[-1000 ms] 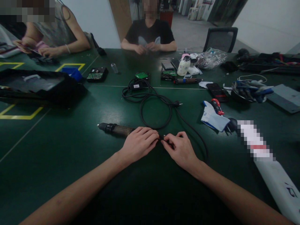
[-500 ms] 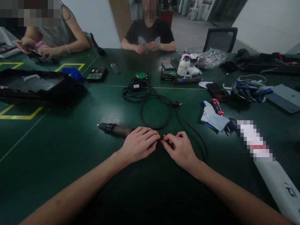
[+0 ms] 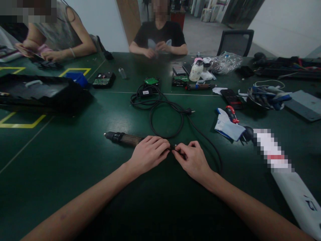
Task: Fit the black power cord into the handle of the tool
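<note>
A dark electric screwdriver (image 3: 128, 139) with a brown grip lies on the green table, its tip pointing left. My left hand (image 3: 150, 152) is wrapped over the rear end of it, fingers closed. Just to the right, my right hand (image 3: 192, 159) pinches a small dark connector (image 3: 173, 147) against the tool's end. Whether the connector is seated cannot be seen behind the fingertips. A black cable (image 3: 167, 135) lies in loops beyond my hands, with a plug (image 3: 190, 111) and a small labelled box (image 3: 145, 92).
Beyond the cable are circuit-board units (image 3: 104, 80) and a second screwdriver (image 3: 202, 86). A black tray (image 3: 32, 90) sits left. At right are a glove (image 3: 228, 127), a red-handled tool (image 3: 232, 114) and a long white object (image 3: 296, 197). Two people sit across the table.
The fingertips of my left hand have shifted slightly at the connector. My right hand, the screwdriver and the cable look unmoved.
</note>
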`<state>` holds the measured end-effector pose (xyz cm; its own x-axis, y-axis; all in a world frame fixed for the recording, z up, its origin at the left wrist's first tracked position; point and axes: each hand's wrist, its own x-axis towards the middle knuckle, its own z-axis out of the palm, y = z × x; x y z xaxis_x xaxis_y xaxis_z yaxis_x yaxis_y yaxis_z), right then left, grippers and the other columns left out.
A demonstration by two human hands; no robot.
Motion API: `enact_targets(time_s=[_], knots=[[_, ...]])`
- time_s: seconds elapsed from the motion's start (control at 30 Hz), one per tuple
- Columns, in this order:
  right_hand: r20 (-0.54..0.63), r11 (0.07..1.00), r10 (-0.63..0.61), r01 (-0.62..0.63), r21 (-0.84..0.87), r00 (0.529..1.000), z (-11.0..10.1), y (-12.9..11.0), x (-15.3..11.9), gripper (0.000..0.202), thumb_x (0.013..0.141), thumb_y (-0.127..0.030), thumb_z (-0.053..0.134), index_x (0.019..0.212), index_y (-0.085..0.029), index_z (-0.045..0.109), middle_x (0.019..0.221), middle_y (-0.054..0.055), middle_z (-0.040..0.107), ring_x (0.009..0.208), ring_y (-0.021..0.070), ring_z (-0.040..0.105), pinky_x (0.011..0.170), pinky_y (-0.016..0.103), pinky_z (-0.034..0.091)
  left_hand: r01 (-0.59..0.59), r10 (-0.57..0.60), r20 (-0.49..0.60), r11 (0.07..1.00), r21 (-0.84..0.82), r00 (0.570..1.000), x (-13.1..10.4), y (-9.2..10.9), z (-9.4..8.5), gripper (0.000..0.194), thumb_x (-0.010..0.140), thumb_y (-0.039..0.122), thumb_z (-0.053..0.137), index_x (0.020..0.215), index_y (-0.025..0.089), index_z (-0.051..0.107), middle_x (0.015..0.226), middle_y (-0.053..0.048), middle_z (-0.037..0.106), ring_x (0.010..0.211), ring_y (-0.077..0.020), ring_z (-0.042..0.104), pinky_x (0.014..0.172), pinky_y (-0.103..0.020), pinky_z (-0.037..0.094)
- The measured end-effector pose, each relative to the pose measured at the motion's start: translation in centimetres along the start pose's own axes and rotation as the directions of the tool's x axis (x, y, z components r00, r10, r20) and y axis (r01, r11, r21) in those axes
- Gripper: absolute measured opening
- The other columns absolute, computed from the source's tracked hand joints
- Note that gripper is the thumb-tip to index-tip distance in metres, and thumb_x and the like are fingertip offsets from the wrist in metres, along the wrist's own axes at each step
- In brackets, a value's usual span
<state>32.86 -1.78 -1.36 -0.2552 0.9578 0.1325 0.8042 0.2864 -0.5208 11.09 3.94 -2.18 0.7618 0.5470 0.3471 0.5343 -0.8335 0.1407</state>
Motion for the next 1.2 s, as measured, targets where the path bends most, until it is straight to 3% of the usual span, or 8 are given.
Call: enact_targets(time_s=[0.23,0.5,0.73,1.0,1.2], knots=[[-0.001,1.000,-0.002,0.002,-0.004,1.000,0.06,0.10,-0.01,0.012,0.101,-0.032,0.057,0.094,-0.023,0.063,0.071,-0.004,0.065,0.063,0.0148,0.051,0.084,0.035,0.033,-0.026,0.026,0.005,1.000,0.004,1.000,0.03,0.00,-0.15,0.021,0.100,0.029,0.052,0.117,0.023,0.062,0.123,-0.002,0.068,0.114,-0.0219,0.062,0.096,-0.040,0.047],[0.004,1.000,-0.002,0.002,0.005,1.000,-0.04,0.01,0.02,0.013,0.101,-0.032,0.057,0.095,-0.023,0.063,0.076,-0.002,0.069,0.064,0.0146,0.052,0.083,0.035,0.033,-0.011,0.014,0.054,0.998,-0.057,0.998,-0.11,0.34,-0.68,0.041,0.087,0.022,0.059,0.127,0.022,0.058,0.127,-0.004,0.066,0.118,-0.0242,0.059,0.100,-0.043,0.046],[0.011,1.000,-0.005,0.005,-0.005,1.000,-0.15,-0.04,-0.03,0.013,0.102,-0.032,0.056,0.095,-0.023,0.063,0.073,-0.004,0.066,0.062,0.0140,0.051,0.084,0.035,0.033,-0.021,0.021,0.023,1.000,-0.012,1.000,0.13,0.19,-0.39,0.023,0.098,0.027,0.052,0.118,0.022,0.062,0.121,-0.003,0.069,0.115,-0.0210,0.062,0.099,-0.039,0.047],[-0.006,1.000,-0.005,0.004,-0.011,1.000,0.00,-0.07,-0.04,0.013,0.101,-0.030,0.056,0.094,-0.023,0.063,0.072,-0.003,0.067,0.063,0.0147,0.052,0.084,0.035,0.034,-0.036,0.036,-0.017,0.999,0.014,0.999,0.01,-0.05,-0.13,0.023,0.100,0.035,0.054,0.119,0.023,0.063,0.118,-0.003,0.069,0.111,-0.0205,0.064,0.095,-0.038,0.048],[0.004,1.000,-0.002,0.002,-0.006,1.000,-0.11,-0.11,0.05,0.014,0.101,-0.031,0.056,0.093,-0.023,0.063,0.071,-0.003,0.066,0.063,0.0151,0.052,0.084,0.035,0.033,-0.048,0.048,0.001,0.999,0.011,0.999,-0.02,-0.04,-0.16,0.021,0.099,0.027,0.052,0.117,0.024,0.063,0.123,-0.003,0.069,0.115,-0.0215,0.062,0.097,-0.039,0.047]])
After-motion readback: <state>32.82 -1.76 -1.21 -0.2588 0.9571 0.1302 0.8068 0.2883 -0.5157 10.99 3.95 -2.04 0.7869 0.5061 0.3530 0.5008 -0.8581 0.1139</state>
